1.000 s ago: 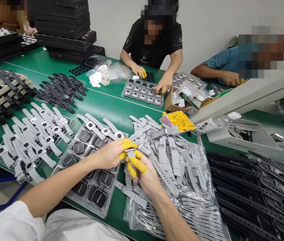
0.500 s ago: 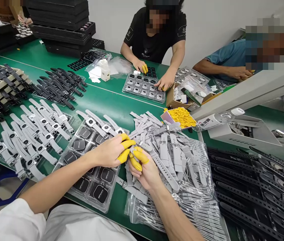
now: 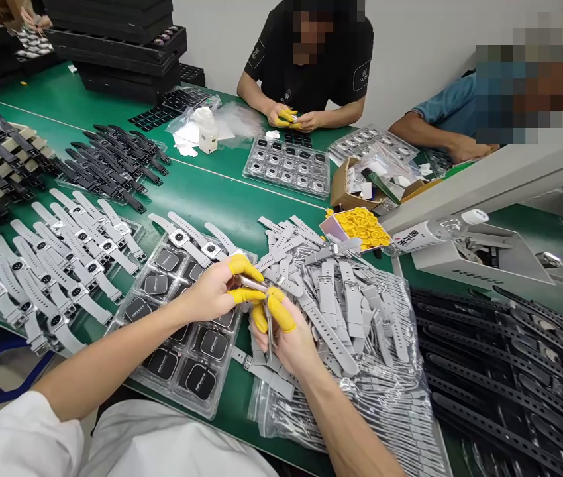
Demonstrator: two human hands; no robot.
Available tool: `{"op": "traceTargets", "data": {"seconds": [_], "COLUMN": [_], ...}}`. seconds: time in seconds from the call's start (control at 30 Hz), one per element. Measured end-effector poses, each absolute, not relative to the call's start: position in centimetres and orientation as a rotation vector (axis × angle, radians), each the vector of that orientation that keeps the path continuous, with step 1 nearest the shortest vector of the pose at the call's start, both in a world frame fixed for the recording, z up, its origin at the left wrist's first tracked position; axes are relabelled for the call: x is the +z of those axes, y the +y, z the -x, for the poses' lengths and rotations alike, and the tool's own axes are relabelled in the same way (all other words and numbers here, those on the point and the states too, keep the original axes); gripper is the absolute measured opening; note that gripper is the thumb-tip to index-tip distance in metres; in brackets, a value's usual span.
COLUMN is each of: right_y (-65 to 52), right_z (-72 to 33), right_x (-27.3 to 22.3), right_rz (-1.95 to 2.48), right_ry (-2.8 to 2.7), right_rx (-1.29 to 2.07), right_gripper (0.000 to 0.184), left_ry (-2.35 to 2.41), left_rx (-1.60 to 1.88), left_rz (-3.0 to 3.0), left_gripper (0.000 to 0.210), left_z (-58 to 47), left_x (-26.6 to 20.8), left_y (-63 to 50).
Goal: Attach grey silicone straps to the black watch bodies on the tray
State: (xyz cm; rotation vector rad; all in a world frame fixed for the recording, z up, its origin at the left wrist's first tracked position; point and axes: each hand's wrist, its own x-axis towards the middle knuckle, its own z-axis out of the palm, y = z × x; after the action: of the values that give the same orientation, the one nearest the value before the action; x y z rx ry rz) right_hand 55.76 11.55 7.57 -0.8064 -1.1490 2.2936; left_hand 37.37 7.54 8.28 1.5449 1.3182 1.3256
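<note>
My left hand, with yellow finger cots on its fingertips, pinches a thin smartwatch body seen nearly edge-on. Against the watch's right end, my right hand, also in yellow finger cots, grips a grey watch strap that hangs downward. The fingers hide where strap and watch meet. Below my left forearm lies a clear plastic tray with square black-faced watch bodies in its pockets. Loose grey straps are heaped beside my right hand, over more straps in clear plastic bags.
Finished-looking grey watches lie at left, with black watches behind. A box of yellow finger cots, a water bottle and bagged black straps are at right. Across the table, a co-worker handles a small part.
My fingers have shifted, so the watch body's edge and the hanging strap now show. The co-worker opposite has brought both hands together, away from the tray.
</note>
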Motion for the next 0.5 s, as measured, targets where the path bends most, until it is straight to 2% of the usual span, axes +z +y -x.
{"op": "traceTargets", "data": {"seconds": [0.17, 0.3, 0.4, 0.5], "right_y": [11.8, 12.0, 11.8, 11.5], "right_z": [-56.0, -56.1, -55.9, -55.7], "right_x": [7.4, 7.4, 7.3, 7.3], "right_rz": [0.853, 0.873, 0.808, 0.81], "right_ry": [-1.398, -1.501, -1.39, -1.319], "right_rx": [2.439, 2.364, 2.192, 2.223], "right_gripper": [0.045, 0.038, 0.031, 0.032], "left_ry": [1.243, 1.386, 1.393, 1.383], "left_rx": [1.671, 1.886, 1.576, 1.241], "left_rz": [-0.977, -0.714, -0.948, -1.486], "left_gripper": [0.039, 0.039, 0.035, 0.035], "left_z": [-36.3, -33.9, -34.5, -36.6], "left_x": [8.5, 8.7, 8.2, 7.5], "left_y": [8.5, 9.2, 8.9, 8.0]}}
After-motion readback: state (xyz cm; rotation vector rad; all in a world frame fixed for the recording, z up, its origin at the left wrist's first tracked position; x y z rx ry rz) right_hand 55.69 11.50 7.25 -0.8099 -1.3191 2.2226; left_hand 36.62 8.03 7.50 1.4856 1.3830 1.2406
